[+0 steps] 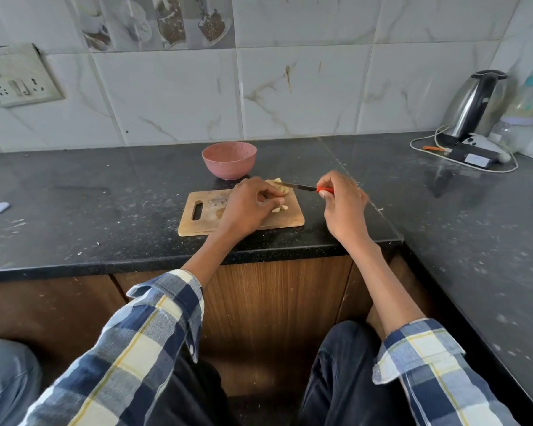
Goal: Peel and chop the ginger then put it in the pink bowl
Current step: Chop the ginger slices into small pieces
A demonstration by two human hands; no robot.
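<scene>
On a dark counter (pixel 105 192) at frame centre, the left hand (pixel 248 204) pins ginger (pixel 279 195) to a cutting board (pixel 203 221), the right hand's (pixel 342 201) grip closed around a knife (pixel 302 187) pointing left at it, pink bowl (pixel 229 159) just behind.

Steel kettle (pixel 474 106) on dark counter (pixel 105 195)

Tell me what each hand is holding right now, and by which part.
Right hand holds the knife by its red handle. Left hand holds the ginger on the board, fingers over its near side.
</scene>
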